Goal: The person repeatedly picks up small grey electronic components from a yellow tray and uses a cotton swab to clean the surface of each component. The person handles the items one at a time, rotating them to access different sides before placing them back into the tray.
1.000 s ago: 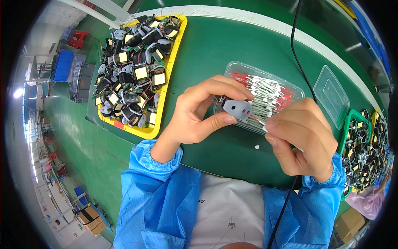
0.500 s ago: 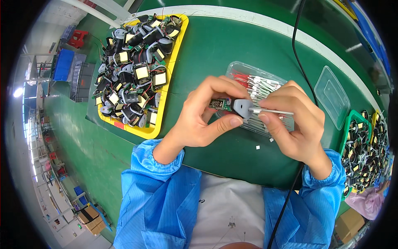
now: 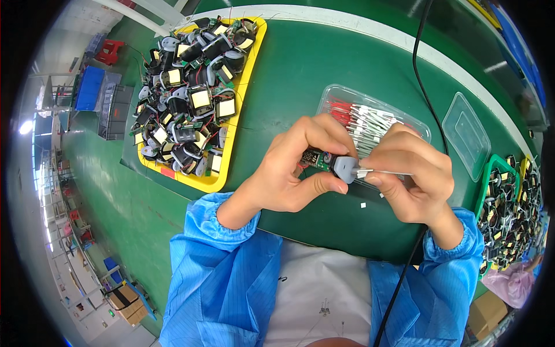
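Note:
My left hand (image 3: 289,170) pinches a small electronic assembly (image 3: 346,169) by its sides. It has a rounded grey end piece and a green circuit board that shows between the fingers. In my right hand (image 3: 422,176), thumb and fingers close on a thin white wire lead (image 3: 394,172). The lead's tip meets the grey end piece; whether it is inserted cannot be told. Behind the hands stands a clear plastic box (image 3: 341,88) of similar leads (image 3: 370,122), white with some red ends. My right hand covers part of it.
A yellow tray (image 3: 250,81) heaped with similar assemblies stands left. A clear lid (image 3: 467,136) lies right, near a black cable (image 3: 421,75). Farther right is a green tray (image 3: 484,182) of assemblies. A tiny white square (image 3: 363,205) lies on the green table (image 3: 289,63).
Both hands, with the assembly and lead, have shifted slightly right and down in view. The assembly is tilted a little more, and the lead still meets its grey end.

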The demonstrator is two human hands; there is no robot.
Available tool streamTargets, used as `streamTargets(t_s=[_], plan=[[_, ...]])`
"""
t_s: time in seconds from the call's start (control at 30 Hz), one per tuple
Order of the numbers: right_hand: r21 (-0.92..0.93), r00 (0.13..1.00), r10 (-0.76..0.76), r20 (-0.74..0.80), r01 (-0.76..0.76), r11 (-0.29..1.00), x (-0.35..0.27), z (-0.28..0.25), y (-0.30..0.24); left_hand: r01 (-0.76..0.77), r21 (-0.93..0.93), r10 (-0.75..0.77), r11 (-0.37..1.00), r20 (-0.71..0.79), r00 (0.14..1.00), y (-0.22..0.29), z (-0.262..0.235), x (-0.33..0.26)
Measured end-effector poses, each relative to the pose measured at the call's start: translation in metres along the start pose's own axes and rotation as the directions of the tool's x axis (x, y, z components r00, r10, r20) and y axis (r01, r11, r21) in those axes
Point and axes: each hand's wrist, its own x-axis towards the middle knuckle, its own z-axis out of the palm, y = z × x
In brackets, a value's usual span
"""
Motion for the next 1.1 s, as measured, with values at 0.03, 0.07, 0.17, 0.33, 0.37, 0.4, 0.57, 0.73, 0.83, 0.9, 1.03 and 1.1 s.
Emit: streamTargets(t_s=[0.03,0.07,0.17,0.33,0.37,0.4,0.57,0.73,0.83,0.9,1.03,1.1], plan=[[-0.015,1.000,-0.003,-0.017,0.003,1.000,0.000,0.001,0.000,-0.005,0.025,0.006,1.000,-0.026,1.000,0.000,0.002,0.000],[-0.037,0.999,-0.004,-0.048,0.002,0.999,-0.001,0.002,0.000,-0.010,0.050,0.013,0.999,-0.051,0.999,0.000,0.004,-0.001],[-0.094,0.992,-0.005,-0.125,-0.007,0.996,-0.006,0.009,-0.001,-0.047,0.161,0.066,0.986,-0.111,0.992,-0.002,0.011,-0.003],[-0.110,0.979,0.072,-0.193,-0.094,0.989,-0.011,0.015,-0.006,-0.008,0.177,0.042,0.984,-0.186,0.982,-0.003,0.019,-0.008],[-0.070,0.982,0.090,-0.167,-0.103,0.992,-0.010,0.014,-0.006,0.006,0.164,0.025,0.986,-0.189,0.982,-0.001,0.019,-0.008],[-0.032,0.984,0.106,-0.140,-0.112,0.993,-0.009,0.011,-0.006,0.021,0.151,0.009,0.988,-0.192,0.981,0.001,0.019,-0.008],[0.025,0.996,0.037,-0.080,-0.035,0.999,-0.004,0.006,-0.005,-0.042,0.098,0.051,0.994,-0.095,0.994,0.006,0.011,-0.002],[-0.041,0.996,0.030,-0.085,-0.033,0.999,-0.006,0.009,-0.005,-0.049,0.179,0.078,0.983,-0.160,0.984,0.005,0.018,-0.005],[0.002,0.990,0.129,-0.049,-0.129,0.992,-0.005,0.006,-0.004,0.004,0.120,0.018,0.993,-0.186,0.982,0.004,0.019,-0.008],[0.027,0.974,0.225,-0.008,-0.224,0.974,-0.003,0.000,-0.005,0.049,0.001,-0.049,0.999,-0.174,0.983,0.003,0.017,-0.007],[0.000,0.977,0.209,-0.040,-0.209,0.978,-0.001,0.000,-0.002,0.127,-0.096,-0.140,0.987,-0.149,0.979,0.005,0.015,-0.005],[-0.008,0.979,0.196,-0.063,-0.197,0.980,0.001,0.001,-0.002,0.133,-0.103,-0.147,0.986,-0.149,0.978,0.005,0.015,-0.004]])
